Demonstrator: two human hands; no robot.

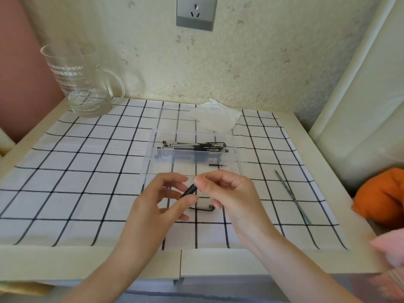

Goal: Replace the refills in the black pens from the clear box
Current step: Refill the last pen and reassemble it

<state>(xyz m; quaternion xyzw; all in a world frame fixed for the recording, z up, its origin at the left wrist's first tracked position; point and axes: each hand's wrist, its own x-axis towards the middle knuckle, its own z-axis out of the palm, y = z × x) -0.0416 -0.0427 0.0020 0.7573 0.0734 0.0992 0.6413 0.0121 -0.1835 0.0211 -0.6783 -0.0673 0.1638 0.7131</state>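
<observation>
The left hand (157,200) is gripping the near end of a short black pen barrel (189,190) between thumb and loosely curled fingers. The right hand (227,191) is pinching the barrel's far end with thumb and forefinger. The barrel is slanting between the two hands, just near of the clear box (150,154), where other black pens (196,147) are lying. Both forearms are reaching in from the near edge over the checked cloth (87,171).

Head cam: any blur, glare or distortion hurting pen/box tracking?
Head view: soft even light, no hard glare, faint shadows under the left hand and right hand. Head view: wide-angle bowing curves the lines of the checked cloth near the edges. Head view: clear box walls low-contrast; black pen part pinched by both hands is small, slightly soft; pink shape at right edge blurred.
</observation>
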